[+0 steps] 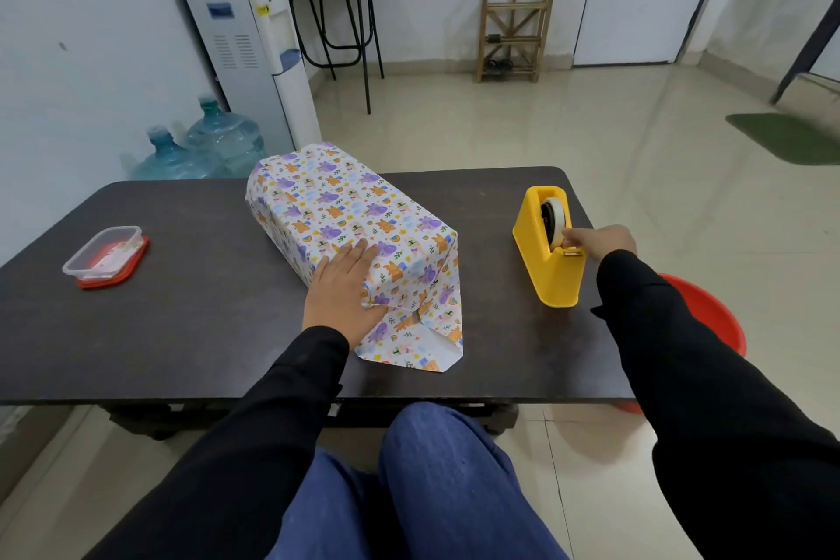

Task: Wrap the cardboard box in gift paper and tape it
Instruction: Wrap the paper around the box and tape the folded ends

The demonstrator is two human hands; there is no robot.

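The box wrapped in patterned gift paper lies slanted on the dark table. Its near end has a folded paper flap lying loose on the table. My left hand presses flat on the near left top of the wrapped box, fingers straight. A yellow tape dispenser stands to the right of the box. My right hand reaches to the dispenser's cutter end and pinches the tape end there.
A clear plastic container on a red lid sits at the table's left. A red basin stands on the floor at the right, behind my right arm. Water bottles and a dispenser stand beyond the table's far left.
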